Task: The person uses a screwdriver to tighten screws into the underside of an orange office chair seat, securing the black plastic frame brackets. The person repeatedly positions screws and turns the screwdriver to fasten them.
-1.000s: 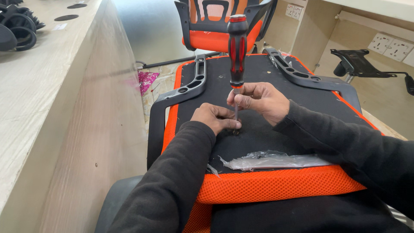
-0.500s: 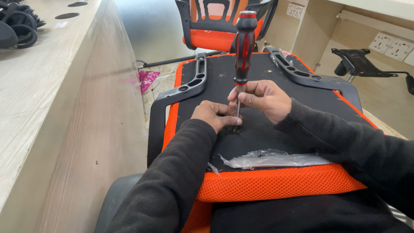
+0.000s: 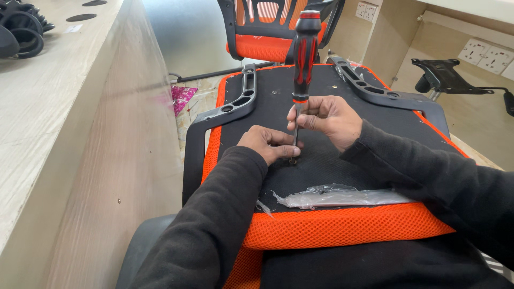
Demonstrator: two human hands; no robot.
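Note:
An upturned chair seat (image 3: 369, 134), black underneath with an orange mesh rim, lies in front of me with a grey armrest bracket (image 3: 227, 109) on its left and another armrest bracket (image 3: 375, 88) on its right. A red and black screwdriver (image 3: 303, 51) stands upright on the seat's middle. My right hand (image 3: 329, 118) pinches its metal shaft just below the handle. My left hand (image 3: 270, 144) rests on the seat with its fingertips at the tip, where a small screw seems to sit, mostly hidden.
A crumpled clear plastic bag (image 3: 342, 197) lies on the seat near its front rim. A light wooden desk (image 3: 69, 118) runs along the left with black castor wheels (image 3: 21, 32) on top. An orange chair back (image 3: 273, 29) stands behind; a black metal seat plate (image 3: 444, 75) is at right.
The screwdriver's handle has shifted slightly right and stands more upright. Both hands stay at the shaft and tip.

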